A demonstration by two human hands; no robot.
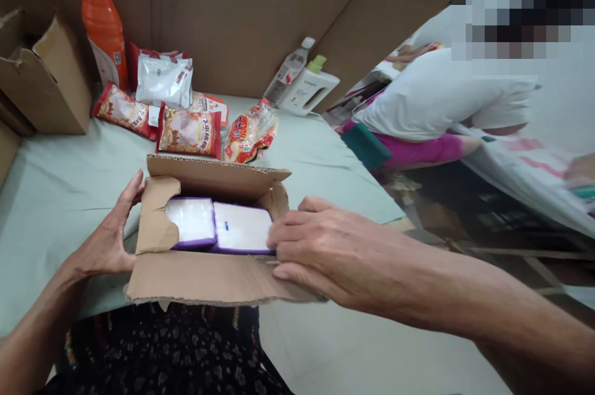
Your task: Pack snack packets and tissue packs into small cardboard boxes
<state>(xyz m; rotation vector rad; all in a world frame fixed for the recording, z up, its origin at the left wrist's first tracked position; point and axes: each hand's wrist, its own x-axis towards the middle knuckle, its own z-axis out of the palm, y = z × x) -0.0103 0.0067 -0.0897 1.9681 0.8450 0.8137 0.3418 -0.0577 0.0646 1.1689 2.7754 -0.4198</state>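
A cardboard box (199, 277) with its flaps raised lies at the table's near edge. Two white-topped packs with purple edges fill it: the left pack (190, 218) and the right pack (244, 227) lie side by side. My left hand (109, 234) grips the box's left end, thumb low and a finger along the far side. At the other end, my right hand (316, 246) curls over the right edge, fingertips against the right pack and thumb by the near flap. Whether those fingertips press the pack or only the box edge is hard to see.
Behind the box are red snack bags (189, 131), a silver pouch (163, 80), a crinkled red-and-clear packet (251, 131), an orange bottle (102, 23), a clear bottle (290, 69) and a white jug (309, 90). An open carton (65, 72) stands left; a person (427, 91) sits right.
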